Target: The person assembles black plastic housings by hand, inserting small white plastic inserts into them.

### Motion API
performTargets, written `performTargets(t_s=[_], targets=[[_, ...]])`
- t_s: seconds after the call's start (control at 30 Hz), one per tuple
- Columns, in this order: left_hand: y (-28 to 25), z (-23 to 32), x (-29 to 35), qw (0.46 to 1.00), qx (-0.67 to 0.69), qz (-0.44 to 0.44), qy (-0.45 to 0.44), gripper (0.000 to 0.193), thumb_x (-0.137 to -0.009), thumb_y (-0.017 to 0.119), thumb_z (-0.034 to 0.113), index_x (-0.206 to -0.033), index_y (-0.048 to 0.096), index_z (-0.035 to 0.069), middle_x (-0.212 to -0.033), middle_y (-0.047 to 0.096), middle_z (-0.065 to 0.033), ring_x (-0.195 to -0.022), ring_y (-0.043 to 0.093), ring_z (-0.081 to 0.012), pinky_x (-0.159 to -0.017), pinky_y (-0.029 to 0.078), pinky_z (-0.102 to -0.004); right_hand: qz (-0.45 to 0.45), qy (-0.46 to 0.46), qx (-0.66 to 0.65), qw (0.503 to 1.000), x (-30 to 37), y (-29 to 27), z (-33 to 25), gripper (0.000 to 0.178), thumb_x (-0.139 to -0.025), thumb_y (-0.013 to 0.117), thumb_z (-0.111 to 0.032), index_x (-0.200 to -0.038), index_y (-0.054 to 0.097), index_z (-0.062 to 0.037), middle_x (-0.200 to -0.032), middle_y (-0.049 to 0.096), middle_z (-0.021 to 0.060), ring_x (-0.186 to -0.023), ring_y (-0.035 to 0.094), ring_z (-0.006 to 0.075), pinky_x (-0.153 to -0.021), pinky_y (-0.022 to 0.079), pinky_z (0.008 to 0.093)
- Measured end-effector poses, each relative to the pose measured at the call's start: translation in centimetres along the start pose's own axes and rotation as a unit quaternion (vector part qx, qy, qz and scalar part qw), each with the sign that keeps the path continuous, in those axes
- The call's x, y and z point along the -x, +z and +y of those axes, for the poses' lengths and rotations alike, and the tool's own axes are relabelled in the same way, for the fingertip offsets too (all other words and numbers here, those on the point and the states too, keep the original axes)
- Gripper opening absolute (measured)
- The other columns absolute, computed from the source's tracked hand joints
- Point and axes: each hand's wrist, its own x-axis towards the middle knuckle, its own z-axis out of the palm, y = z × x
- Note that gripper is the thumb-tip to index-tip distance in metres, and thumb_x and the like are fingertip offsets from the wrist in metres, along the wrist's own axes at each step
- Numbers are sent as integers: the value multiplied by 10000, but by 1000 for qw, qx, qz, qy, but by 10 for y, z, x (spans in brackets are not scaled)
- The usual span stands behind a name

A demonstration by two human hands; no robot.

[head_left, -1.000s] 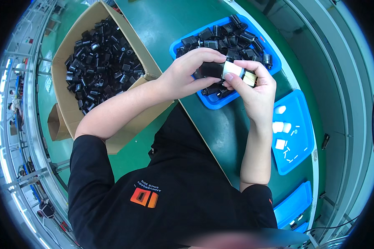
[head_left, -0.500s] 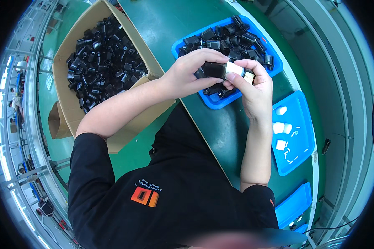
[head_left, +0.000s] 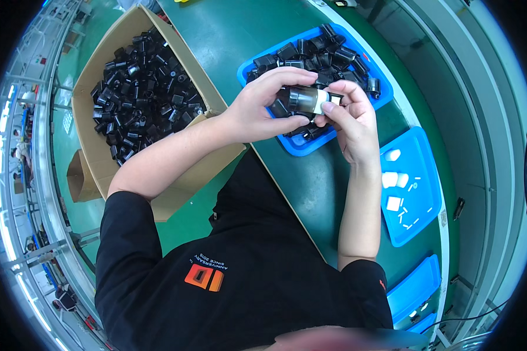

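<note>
Table: green work surface (head_left: 240, 35) carried everything in view.
Box: large open brown cardboard carton (head_left: 105, 70), at the person's left, was heaped with small black plastic parts.
Tray: blue plastic tray (head_left: 298, 146) of the same black parts lay directly under both hands.
Second tray: flat blue tray (head_left: 418, 175) with a few small white pieces sat to the right, apart from the hands.
Left hand: left hand (head_left: 257, 108) was closed around the black cylindrical part (head_left: 298, 98), fingers over its top, thumb beneath.
Right hand: right hand (head_left: 351, 120) pinched the part's white end (head_left: 320, 100) between fingertips.
Part: held just above the blue tray, between both hands.
</note>
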Motion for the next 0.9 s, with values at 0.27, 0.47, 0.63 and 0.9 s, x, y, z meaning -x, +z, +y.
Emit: performTargets(t_s=[0.27,0.47,0.63,0.9], targets=[[-4,22,2,1000,9,20,-1,470,-781,802,78,-1215,640,1,-1176,679,-133,-1046,680,-239,-887,544,-333,-42,59,-300,951,3,14,43,271,-889,513,-6,-1158,540,16,-1109,622,184,-917,686,278,-716,613,370],[3,30,0,998,-25,47,15,380,-778,777,129,-1131,672,32,-1025,702,-108,-877,700,-240,-735,570,-310,-147,106,-448,875,1,13,74,365,-818,600,-189,-1139,539,-26,-1073,643,170,-990,667,301,-897,566,402],[7,25,4,998,-58,16,34,368,-795,747,164,-1132,667,42,-980,699,-102,-838,693,-245,-719,569,-316,-35,137,-425,894,13,11,80,433,-782,652,-249,-1156,555,-53,-1067,655,126,-977,673,260,-890,567,380],[8,16,9,995,-80,30,58,364,-793,746,168,-1123,670,35,-981,701,-111,-844,693,-250,-738,569,-322,-22,159,-445,881,12,16,88,392,-768,644,-234,-1114,599,-55,-1050,680,123,-1038,659,245,-914,554,367]])
